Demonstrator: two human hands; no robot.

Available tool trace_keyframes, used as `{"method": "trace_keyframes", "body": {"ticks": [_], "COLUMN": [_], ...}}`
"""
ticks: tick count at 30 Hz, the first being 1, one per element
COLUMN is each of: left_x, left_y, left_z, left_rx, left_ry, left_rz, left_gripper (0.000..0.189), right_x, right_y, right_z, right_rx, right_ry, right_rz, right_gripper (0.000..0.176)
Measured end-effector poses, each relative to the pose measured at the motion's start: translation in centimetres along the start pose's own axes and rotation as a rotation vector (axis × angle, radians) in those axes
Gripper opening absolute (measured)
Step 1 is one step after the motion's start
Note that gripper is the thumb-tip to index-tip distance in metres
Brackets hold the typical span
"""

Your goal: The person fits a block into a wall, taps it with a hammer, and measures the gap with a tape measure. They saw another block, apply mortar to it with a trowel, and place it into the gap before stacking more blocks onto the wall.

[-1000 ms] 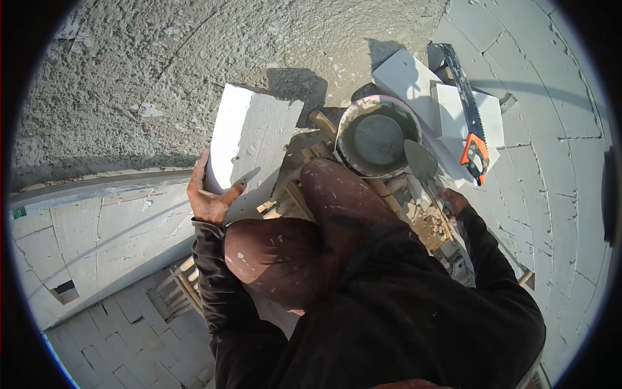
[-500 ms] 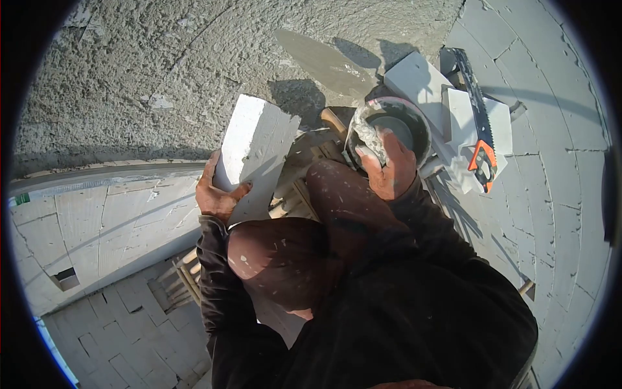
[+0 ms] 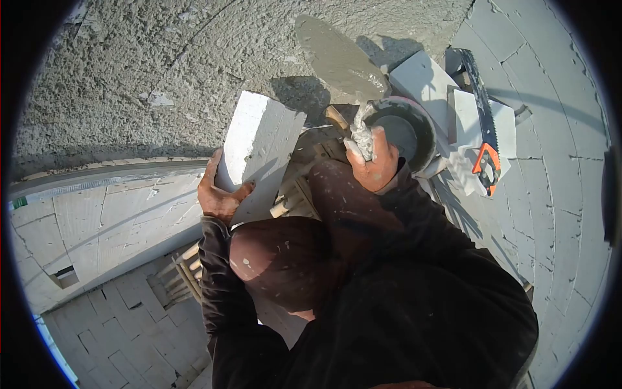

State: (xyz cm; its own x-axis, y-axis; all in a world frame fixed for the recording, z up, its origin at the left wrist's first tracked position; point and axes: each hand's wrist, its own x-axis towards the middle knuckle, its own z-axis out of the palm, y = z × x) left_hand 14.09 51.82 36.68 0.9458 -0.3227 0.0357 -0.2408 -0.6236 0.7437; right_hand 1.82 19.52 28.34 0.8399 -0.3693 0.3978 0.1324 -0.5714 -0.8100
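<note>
The right hand [image 3: 374, 162] has lifted the trowel [image 3: 338, 58], seemingly loaded, up out of the bucket [image 3: 431, 137]

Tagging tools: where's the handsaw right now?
Head view, upper right: the handsaw lies across the white blocks, just right of the bucket, orange handle at its lower end.

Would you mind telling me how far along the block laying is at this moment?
Done: the wall below shows laid blocks, and the trowel is loaded with grey mortar beside the bucket. In hand: the left hand holds a white block on end, the right hand grips the trowel. Left: the block's visible faces look bare, so it seems to need mortar and setting.
</note>
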Motion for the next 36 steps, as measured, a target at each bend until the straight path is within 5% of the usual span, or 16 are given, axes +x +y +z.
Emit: {"method": "trace_keyframes", "body": {"ticks": [1, 2, 3, 6, 8, 9, 11, 13, 15, 18, 22, 23, 26, 36], "left_x": [-0.2, -0.3, -0.6, 0.0, -0.9, -0.3, -0.1, -0.3, -1.0, -0.2, -0.6, -0.6, -0.6, -8.6], "left_y": [1.0, 1.7, 1.6, -0.2, 1.2, 1.9, 1.3, 2.5, 1.4, 0.5, 1.3, 1.9, 3.7, 11.6], "left_z": [0.1, 0.3, 0.2, 0.6, 0.6, 0.5, 0.3, 0.2, 0.3, 0.0, -0.5, -1.3, -4.4, -17.0], "left_rx": [-0.068, -0.137, -0.137, -0.091, -0.124, -0.167, -0.124, -0.076, -0.027, -0.073, -0.111, -0.096, -0.095, -0.013], "left_ry": [-0.012, -0.024, -0.032, -0.035, -0.059, -0.052, -0.022, -0.042, -0.037, -0.002, 0.110, 0.137, 0.191, 0.314], "left_rz": [-0.049, -0.096, -0.091, 0.032, -0.045, -0.072, -0.018, -0.017, 0.034, 0.007, -0.006, -0.013, 0.017, -0.046], "left_gripper": [0.092, 0.093, 0.093, 0.096, 0.092, 0.088, 0.087, 0.086, 0.086, 0.090, 0.091, 0.091, 0.090, 0.093], "right_x": [-0.7, 0.3, 0.1, 0.8, 1.5, 1.6, 0.4, 0.2, -0.9, -0.4, 1.0, 1.3, 0.6, -1.9], "right_y": [1.9, 3.4, 5.4, 2.7, -1.4, -1.1, 0.1, 4.5, 9.9, 5.6, 2.0, 2.6, 3.9, 7.5], "right_z": [1.4, 1.8, 3.1, 0.8, -1.4, -1.1, 0.5, 2.5, 4.1, 1.6, -1.4, -1.9, -4.3, -6.9], "right_rx": [-0.048, -0.330, -0.375, -0.343, -0.075, -0.074, -0.149, -0.376, -0.443, -0.316, -0.185, -0.218, -0.219, -0.195], "right_ry": [-0.077, -0.559, -0.602, -0.456, -0.100, -0.096, 0.114, -0.501, -0.580, -0.456, -0.078, -0.135, -0.233, -0.134], "right_rz": [0.039, 0.234, 0.335, 0.297, 0.139, 0.127, -0.126, 0.133, 0.203, 0.330, 0.012, -0.040, 0.108, 0.107], "right_gripper": [0.039, 0.041, 0.043, 0.040, 0.044, 0.044, 0.043, 0.034, 0.037, 0.038, 0.036, 0.047, 0.040, 0.047]}}
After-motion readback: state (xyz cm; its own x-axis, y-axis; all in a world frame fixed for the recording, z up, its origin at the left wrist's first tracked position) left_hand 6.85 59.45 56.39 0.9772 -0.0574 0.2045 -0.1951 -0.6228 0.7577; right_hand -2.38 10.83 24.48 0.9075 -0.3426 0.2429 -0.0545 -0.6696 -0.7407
